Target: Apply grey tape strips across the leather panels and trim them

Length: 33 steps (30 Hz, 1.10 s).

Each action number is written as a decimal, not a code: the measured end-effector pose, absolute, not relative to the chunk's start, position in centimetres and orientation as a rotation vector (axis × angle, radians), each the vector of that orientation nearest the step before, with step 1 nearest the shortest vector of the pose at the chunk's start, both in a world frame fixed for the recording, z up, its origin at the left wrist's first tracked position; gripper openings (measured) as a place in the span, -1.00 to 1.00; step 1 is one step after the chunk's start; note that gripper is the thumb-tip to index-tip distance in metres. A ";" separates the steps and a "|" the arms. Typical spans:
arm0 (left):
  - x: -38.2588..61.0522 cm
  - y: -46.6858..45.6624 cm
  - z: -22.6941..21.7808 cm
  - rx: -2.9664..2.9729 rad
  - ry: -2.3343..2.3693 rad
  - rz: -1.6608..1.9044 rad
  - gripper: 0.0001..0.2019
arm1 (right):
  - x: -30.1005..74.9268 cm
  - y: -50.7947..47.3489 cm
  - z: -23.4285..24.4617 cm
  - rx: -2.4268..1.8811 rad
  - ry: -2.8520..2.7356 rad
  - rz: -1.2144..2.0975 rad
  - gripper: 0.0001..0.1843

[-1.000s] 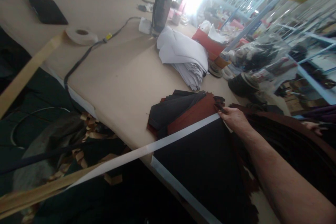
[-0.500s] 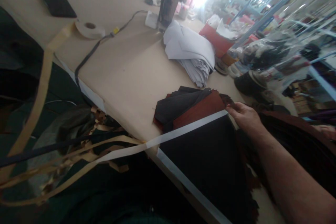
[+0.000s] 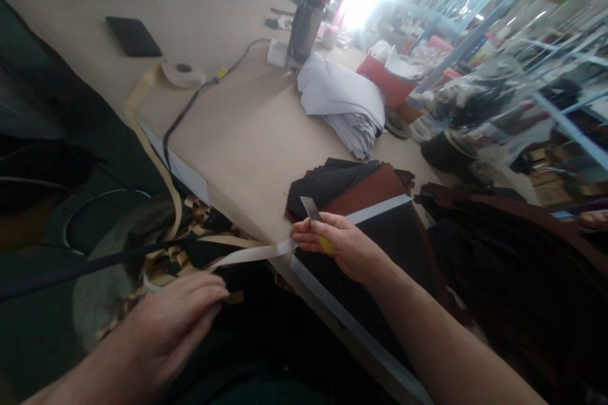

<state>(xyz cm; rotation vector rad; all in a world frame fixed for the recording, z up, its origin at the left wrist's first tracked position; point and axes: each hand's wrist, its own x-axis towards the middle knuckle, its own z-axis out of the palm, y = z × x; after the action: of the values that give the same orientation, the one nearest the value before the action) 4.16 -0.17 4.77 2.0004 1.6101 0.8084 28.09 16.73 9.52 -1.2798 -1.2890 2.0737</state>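
Note:
My right hand [image 3: 339, 242] is closed around a yellow utility knife [image 3: 325, 244], its bare blade [image 3: 310, 208] pointing up and away. The fingertips of that hand also touch a strip of white tape [image 3: 380, 207] lying across dark fabric or leather pieces [image 3: 365, 278] at the table edge. Past the edge the tape runs left to my left hand [image 3: 190, 304], whose fingers are pressed together on it. Loose tan backing strips [image 3: 228, 240] hang beside the left hand. A second white strip [image 3: 342, 310] lines the near edge of the dark pieces.
A tape roll [image 3: 183, 74], a black flat object [image 3: 133, 37] and a dark cord [image 3: 190, 101] lie on the table [image 3: 242, 145]. Behind the dark pieces sits a white stack [image 3: 339, 98] beside an upright machine [image 3: 306, 22]. Another person's hand [image 3: 593, 219] shows at right.
My right hand has left the strip's far end, moved left towards the table edge, and now shows the knife. My left hand has come into view at the tape. The view has shifted slightly.

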 end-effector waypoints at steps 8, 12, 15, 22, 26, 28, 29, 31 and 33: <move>10.4 8.7 8.5 2.139 1.773 0.403 -0.83 | 29.4 14.0 11.6 -1.251 -1.667 1.771 -0.61; 11.3 9.2 9.0 2.181 1.885 0.079 -0.88 | 29.5 13.0 10.6 -1.348 -1.725 1.642 -0.73; 11.7 9.5 9.4 2.185 1.904 0.030 -0.88 | 29.1 12.9 10.1 -1.352 -1.849 1.425 -0.77; 11.0 10.6 10.2 2.027 1.808 0.010 -0.84 | 27.8 12.8 9.0 -1.456 -1.991 1.218 -0.86; 10.3 11.1 10.0 1.872 1.753 0.044 -0.82 | 27.8 13.0 8.4 -1.533 -2.014 1.167 -0.56; 10.1 11.2 9.7 1.819 1.717 0.057 -0.78 | 27.8 12.9 8.3 -1.538 -2.052 1.143 -0.50; 10.0 11.2 9.6 1.799 1.701 0.065 -0.77 | 27.7 12.9 8.3 -1.539 -2.077 1.130 -0.49; 9.8 11.2 9.4 1.766 1.682 0.094 -0.75 | 27.7 12.8 8.1 -1.541 -2.129 1.089 -0.47; 9.7 11.2 9.3 1.736 1.679 0.128 -0.73 | 27.6 12.6 8.0 -1.542 -2.173 1.041 -0.46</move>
<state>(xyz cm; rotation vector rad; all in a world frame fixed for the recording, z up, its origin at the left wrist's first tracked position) 9.75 11.23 9.28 1.7365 1.6792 0.1279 27.63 12.62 7.98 -1.5421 -2.1729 1.0409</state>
